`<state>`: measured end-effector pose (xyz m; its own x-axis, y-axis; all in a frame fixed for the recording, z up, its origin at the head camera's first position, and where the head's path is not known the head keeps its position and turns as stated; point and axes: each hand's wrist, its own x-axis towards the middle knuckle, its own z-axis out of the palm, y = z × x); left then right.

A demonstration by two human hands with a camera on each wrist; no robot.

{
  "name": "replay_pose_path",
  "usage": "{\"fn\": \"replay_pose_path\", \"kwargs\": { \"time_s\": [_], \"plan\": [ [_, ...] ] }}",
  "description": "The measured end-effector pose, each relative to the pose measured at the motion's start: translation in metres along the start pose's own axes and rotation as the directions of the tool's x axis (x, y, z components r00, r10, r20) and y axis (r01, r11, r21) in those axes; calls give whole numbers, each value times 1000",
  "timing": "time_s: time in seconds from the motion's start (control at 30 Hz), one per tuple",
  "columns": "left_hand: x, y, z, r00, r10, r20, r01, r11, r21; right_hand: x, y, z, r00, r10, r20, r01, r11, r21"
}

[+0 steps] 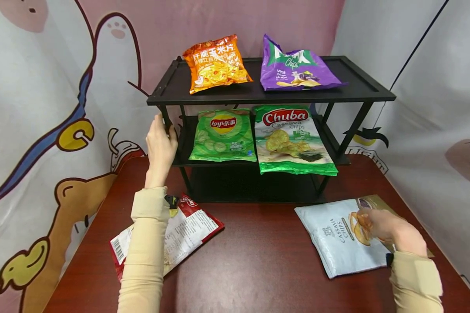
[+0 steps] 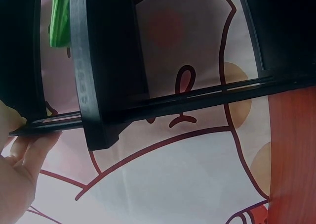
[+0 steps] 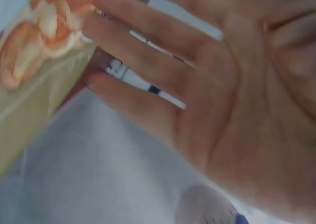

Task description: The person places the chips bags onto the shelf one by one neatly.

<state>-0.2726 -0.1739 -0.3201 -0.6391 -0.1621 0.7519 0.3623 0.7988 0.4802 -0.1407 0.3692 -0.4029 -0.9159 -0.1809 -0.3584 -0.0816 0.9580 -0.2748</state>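
Note:
My left hand (image 1: 161, 141) grips the left front post of a black shelf rack (image 1: 270, 96), just below its top board. In the left wrist view thumb and fingers lie on both sides of the black post (image 2: 49, 126). On the right, my right hand (image 1: 389, 228), blurred, is over a pale blue bag of cassava chips (image 1: 337, 237) that lies on the table. The right wrist view shows the palm and straight, slightly spread fingers (image 3: 143, 66), with the bag's chip picture (image 3: 44, 33) by the fingertips.
An orange snack bag (image 1: 217, 65) and a purple chips bag (image 1: 297, 69) sit on the top shelf. Below them lean a green Lay's bag (image 1: 223, 137) and a Chuba bag (image 1: 293, 141). A red and white bag (image 1: 188, 234) lies on the table (image 1: 258, 261), partly behind my left sleeve.

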Motion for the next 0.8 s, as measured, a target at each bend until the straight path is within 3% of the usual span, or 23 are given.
{"fn": "replay_pose_path", "kwargs": {
  "time_s": [0.07,0.13,0.23,0.37,0.43,0.6,0.8],
  "plan": [
    [0,0,0,1000,-4,1,4,1000,-1,9,1,0,995,-26,-99,24,999,-30],
    [0,0,0,1000,-8,2,8,1000,0,19,2,1,989,-16,-149,12,999,-31],
    [0,-1,0,1000,-11,2,11,1000,3,35,5,6,979,-60,-197,50,997,-56],
    [0,0,0,1000,-3,3,3,1000,7,52,11,14,965,-165,-203,143,983,-115],
    [0,0,0,1000,3,3,-3,1000,10,58,13,18,967,-179,-179,160,981,-114],
    [0,0,0,1000,8,0,-8,1000,5,64,15,25,974,-165,-156,145,981,-129],
    [0,0,0,1000,5,5,-5,1000,5,65,17,23,957,-189,-220,151,972,-181]
  ]
}}
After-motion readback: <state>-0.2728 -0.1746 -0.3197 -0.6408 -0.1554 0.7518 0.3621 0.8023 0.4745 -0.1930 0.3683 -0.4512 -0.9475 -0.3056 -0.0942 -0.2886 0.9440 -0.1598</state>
